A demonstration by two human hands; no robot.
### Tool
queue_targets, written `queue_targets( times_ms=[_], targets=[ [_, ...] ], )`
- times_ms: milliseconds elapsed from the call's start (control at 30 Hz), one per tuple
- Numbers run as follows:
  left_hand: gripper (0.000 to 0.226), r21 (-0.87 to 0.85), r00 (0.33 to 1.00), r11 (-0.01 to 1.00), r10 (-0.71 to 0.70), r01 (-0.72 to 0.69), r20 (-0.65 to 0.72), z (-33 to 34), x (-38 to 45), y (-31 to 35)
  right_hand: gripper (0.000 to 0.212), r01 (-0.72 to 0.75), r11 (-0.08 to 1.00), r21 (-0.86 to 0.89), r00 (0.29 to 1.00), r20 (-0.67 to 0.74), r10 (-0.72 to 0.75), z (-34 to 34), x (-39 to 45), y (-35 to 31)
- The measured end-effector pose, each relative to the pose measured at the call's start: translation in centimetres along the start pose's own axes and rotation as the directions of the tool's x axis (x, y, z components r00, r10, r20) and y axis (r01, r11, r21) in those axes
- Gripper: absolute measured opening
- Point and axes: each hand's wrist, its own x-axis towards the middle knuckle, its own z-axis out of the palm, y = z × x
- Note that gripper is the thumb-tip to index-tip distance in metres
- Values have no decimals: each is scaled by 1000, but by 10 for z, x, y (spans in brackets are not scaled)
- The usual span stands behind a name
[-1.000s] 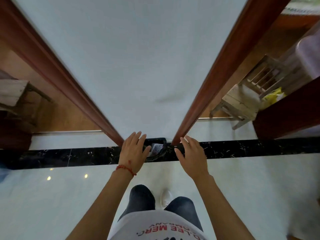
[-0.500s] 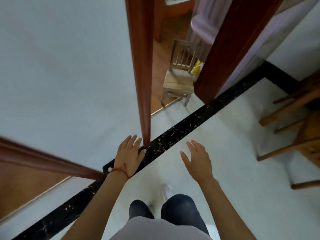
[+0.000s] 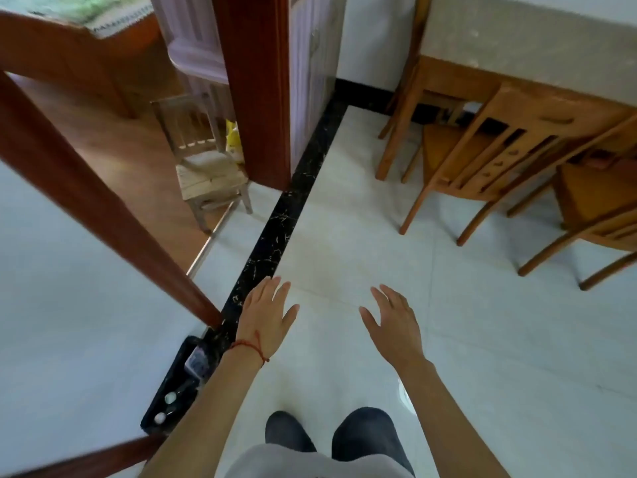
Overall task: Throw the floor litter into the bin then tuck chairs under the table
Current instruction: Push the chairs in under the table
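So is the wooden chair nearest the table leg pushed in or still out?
Still out. The chair stands with its back and rear legs clear of the table; only the seat's far end reaches under the edge.

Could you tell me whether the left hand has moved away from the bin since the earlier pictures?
Yes. The left hand was at the black bin's rim a second ago; now it hovers open over the floor, past the bin towards the chairs.

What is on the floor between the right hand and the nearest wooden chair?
Head view: only bare pale floor tile lies between the right hand and the nearest wooden chair.
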Motion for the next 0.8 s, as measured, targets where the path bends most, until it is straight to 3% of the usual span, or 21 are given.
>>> queue_targets(
  times_ms=[433, 800],
  targets=[
    [52, 73, 949, 950, 293, -302, 118, 59, 38, 160, 51, -255, 962, 99, 955, -127, 267, -60, -52, 147],
    [52, 81, 938, 937, 330, -339, 107, 103, 69, 279, 50, -288, 949, 130, 935, -176, 308, -114, -45, 264]
  ],
)
